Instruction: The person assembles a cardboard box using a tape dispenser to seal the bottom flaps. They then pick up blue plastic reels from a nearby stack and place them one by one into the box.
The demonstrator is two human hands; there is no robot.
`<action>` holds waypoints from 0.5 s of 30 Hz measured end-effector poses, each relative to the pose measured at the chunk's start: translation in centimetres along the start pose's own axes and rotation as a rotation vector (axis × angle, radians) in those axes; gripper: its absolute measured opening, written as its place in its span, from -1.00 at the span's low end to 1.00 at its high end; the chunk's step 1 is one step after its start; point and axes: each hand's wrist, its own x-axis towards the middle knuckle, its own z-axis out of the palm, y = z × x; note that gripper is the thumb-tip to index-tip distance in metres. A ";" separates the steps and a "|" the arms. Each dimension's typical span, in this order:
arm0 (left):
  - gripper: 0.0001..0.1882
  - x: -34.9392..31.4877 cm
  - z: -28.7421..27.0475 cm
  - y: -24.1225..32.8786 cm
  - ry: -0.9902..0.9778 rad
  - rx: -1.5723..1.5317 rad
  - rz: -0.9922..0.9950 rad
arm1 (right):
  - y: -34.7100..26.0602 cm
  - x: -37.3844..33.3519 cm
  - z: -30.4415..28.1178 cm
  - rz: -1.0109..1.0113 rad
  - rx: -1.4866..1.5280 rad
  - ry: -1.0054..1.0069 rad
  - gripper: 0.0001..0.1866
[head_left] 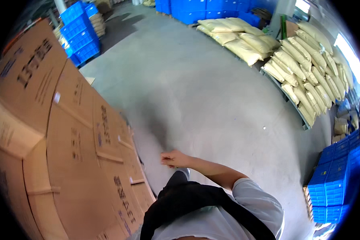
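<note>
My right hand (174,159) is held low in front of my body, over the grey floor. Its fingers are curled into a loose fist, and nothing shows in it. My bare right forearm runs back to a white short sleeve. The nearest thing to it is a tall stack of brown cardboard boxes (74,172) on my left, which the hand does not touch. My left hand is out of the picture. A black strap or garment (184,202) lies across my white shirt.
Stacked blue plastic crates (81,34) stand at the far left, with more blue crates (224,12) at the back. Filled pale sacks (244,40) lie on pallets at the back right, beside a higher sack pile (308,72). Blue crates (328,184) stand at the near right.
</note>
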 end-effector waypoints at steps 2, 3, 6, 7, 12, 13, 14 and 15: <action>-0.45 4.7 -2.2 3.7 -0.047 0.075 -0.002 | 8.0 2.6 -4.6 0.077 -0.340 0.165 -0.69; -0.45 6.7 -3.7 4.8 -0.053 0.096 -0.004 | 12.4 2.2 -7.5 0.372 -0.253 0.186 -0.70; -0.44 12.7 -7.3 12.3 -0.090 0.138 0.032 | 25.5 -3.0 -16.8 1.137 -0.080 0.468 -0.67; -0.44 14.5 -9.1 14.9 -0.083 0.148 0.048 | 28.9 -6.7 -18.5 1.140 -0.109 0.632 -0.67; -0.44 24.4 -19.5 31.9 0.096 0.008 0.182 | 37.7 -19.7 -23.7 1.094 0.092 0.990 -0.68; -0.41 27.5 -21.3 36.5 0.134 -0.223 0.334 | 39.1 -21.9 -25.6 1.085 0.065 0.975 -0.68; -0.40 30.3 -22.8 40.5 0.132 -0.245 0.367 | 39.9 -24.2 -27.8 1.081 -0.016 0.904 -0.68; -0.45 32.4 -25.1 42.6 0.263 -0.373 0.454 | 41.6 -20.9 -28.5 1.110 -0.166 0.702 -0.67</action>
